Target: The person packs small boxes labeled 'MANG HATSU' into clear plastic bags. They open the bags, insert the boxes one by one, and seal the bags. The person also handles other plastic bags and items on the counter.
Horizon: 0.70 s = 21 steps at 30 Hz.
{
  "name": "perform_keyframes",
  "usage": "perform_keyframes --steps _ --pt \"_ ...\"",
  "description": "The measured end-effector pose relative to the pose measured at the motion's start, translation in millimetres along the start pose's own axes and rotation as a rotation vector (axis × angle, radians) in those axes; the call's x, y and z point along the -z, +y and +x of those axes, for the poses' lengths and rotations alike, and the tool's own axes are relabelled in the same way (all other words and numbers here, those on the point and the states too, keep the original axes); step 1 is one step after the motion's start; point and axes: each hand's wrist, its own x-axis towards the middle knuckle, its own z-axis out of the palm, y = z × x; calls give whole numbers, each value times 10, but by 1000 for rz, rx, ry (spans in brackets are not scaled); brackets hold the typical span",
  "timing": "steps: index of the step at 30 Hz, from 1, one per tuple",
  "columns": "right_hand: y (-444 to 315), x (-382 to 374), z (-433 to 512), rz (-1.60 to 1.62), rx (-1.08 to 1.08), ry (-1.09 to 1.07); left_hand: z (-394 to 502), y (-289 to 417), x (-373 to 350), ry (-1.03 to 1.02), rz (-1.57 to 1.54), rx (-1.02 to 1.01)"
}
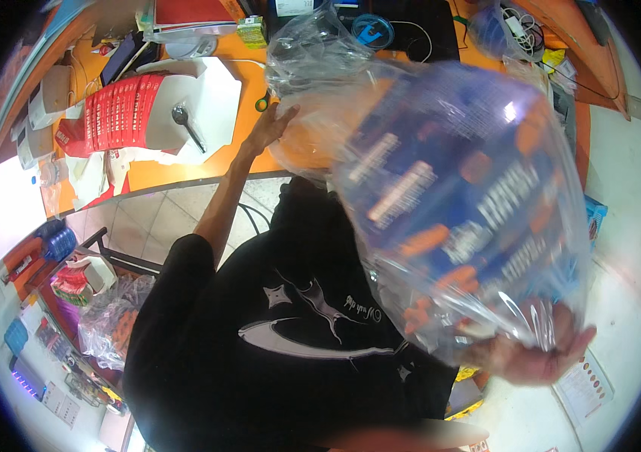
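A large clear plastic bag (377,271) stretches across the right half of the view, with a blue package (444,186) printed in orange and white inside it. My right hand (529,350) grips the bag's lower right end; some of its fingers are behind the plastic and blurred. At the bag's left edge, over the orange desk, is my left hand (275,127), touching or very near the thin plastic; whether it pinches it is unclear. More crumpled clear plastic (314,51) lies beyond, on the desk. Green-handled scissors (262,103) lie partly hidden near my left hand.
On the orange desk (179,172) at left, a white carton (221,101) holds a row of red boxes (119,113), with a black spoon (187,127) on top. A blue round lid (373,31) and bundled cables (518,28) are at the back. Shelves with goods stand lower left.
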Motion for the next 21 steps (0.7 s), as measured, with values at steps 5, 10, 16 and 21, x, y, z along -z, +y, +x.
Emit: perform_keyframes --steps 5,10,16,21 --pt "1124 -251 418 160 17 -198 79 -298 194 -122 -351 15" --pt "1896 -458 458 177 -235 85 -1 -286 557 -276 -752 308" --pt "1910 -518 407 77 -248 -35 -339 215 896 -15 -558 -285" --pt "1748 -621 243 -506 -366 -95 -332 791 945 160 -69 -62"
